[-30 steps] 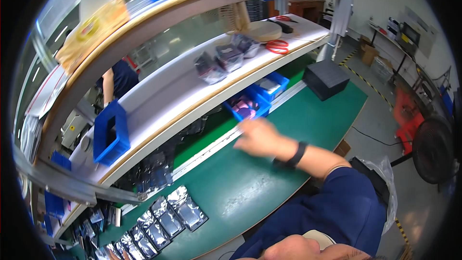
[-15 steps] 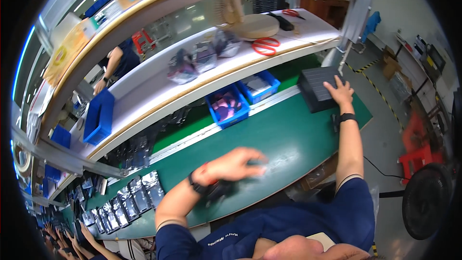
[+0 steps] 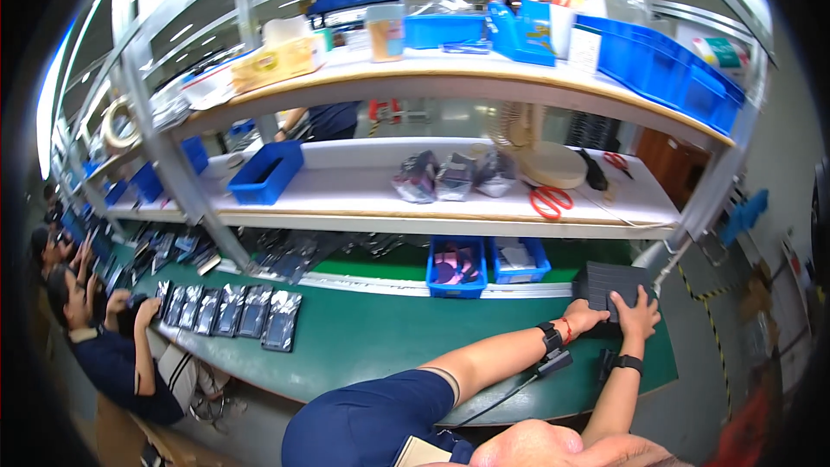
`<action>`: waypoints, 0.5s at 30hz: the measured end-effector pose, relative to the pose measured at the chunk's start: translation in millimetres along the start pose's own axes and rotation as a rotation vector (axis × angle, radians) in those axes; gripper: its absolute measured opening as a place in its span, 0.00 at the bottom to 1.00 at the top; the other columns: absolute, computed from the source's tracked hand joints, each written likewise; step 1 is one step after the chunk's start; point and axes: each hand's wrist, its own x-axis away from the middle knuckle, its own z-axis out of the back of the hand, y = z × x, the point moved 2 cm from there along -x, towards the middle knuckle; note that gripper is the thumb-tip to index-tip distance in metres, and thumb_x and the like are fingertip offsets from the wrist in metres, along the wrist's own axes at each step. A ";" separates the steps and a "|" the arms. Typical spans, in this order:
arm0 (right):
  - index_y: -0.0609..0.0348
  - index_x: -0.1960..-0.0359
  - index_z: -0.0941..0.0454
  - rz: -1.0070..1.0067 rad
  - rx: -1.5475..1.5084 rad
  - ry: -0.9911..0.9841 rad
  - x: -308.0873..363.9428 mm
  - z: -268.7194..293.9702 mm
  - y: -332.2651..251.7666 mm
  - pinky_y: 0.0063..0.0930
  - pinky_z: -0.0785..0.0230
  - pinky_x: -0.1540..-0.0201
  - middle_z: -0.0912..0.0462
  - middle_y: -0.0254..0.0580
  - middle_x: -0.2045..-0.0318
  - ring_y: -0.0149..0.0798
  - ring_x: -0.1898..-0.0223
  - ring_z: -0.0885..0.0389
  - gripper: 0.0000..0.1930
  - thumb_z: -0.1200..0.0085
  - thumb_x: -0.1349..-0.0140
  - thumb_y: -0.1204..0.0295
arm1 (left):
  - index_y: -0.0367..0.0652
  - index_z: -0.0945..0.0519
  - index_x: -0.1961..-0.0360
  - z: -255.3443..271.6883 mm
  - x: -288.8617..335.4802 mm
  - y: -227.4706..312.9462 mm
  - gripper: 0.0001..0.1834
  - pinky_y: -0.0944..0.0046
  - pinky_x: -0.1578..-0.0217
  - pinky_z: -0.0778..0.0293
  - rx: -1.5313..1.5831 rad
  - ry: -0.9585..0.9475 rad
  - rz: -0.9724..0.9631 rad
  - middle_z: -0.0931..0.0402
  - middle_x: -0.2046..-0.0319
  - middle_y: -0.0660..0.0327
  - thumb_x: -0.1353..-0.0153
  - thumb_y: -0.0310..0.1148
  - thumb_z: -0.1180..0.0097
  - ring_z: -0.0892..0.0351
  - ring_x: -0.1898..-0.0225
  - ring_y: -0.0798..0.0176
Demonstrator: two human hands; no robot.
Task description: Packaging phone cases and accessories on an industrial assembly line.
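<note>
A stack of black trays [image 3: 610,280] stands at the right end of the green table [image 3: 380,337]. My left hand [image 3: 590,318] curls around the stack's near left corner; its wrist carries a black band with a cable running back to me. My right hand [image 3: 640,310] lies on the stack's near edge with its fingers spread over the top. A black watch sits on that wrist. Both forearms reach in from below.
Two blue bins [image 3: 456,266] [image 3: 519,259] sit at the table's back edge, left of the stack. A row of silvery bags [image 3: 229,311] lies further left. Red scissors [image 3: 549,201] and bagged parts rest on the white shelf. A seated co-worker [image 3: 104,337] works at the far left.
My left hand has moved from the middle of the table to the black stack, joining my right hand there. The view has swung and levelled toward the shelves.
</note>
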 end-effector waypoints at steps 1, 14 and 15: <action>0.31 0.39 0.39 0.033 -0.010 -0.006 -2.8 1.9 -5.3 0.65 0.52 0.41 0.47 0.48 0.35 0.54 0.35 0.50 0.44 0.43 0.61 0.35 | 0.37 0.19 0.65 5.8 -15.0 -15.7 0.19 0.64 0.65 0.27 0.084 0.019 -0.035 0.20 0.70 0.59 0.54 0.41 0.35 0.21 0.69 0.63; 0.42 0.36 0.45 0.187 0.339 0.456 12.9 23.2 -21.9 0.60 0.46 0.45 0.40 0.53 0.39 0.55 0.39 0.42 0.42 0.40 0.53 0.48 | 0.41 0.29 0.59 148.2 181.6 -42.6 0.19 0.68 0.54 0.33 0.787 -0.184 -0.281 0.28 0.63 0.65 0.52 0.23 0.38 0.29 0.59 0.70; 0.48 0.41 0.39 0.407 0.025 0.485 27.2 16.6 -34.2 0.53 0.42 0.47 0.34 0.51 0.45 0.52 0.44 0.36 0.37 0.39 0.52 0.53 | 0.41 0.31 0.58 160.1 195.9 -44.7 0.21 0.68 0.52 0.34 0.733 -0.131 -0.327 0.29 0.61 0.65 0.53 0.23 0.37 0.31 0.57 0.70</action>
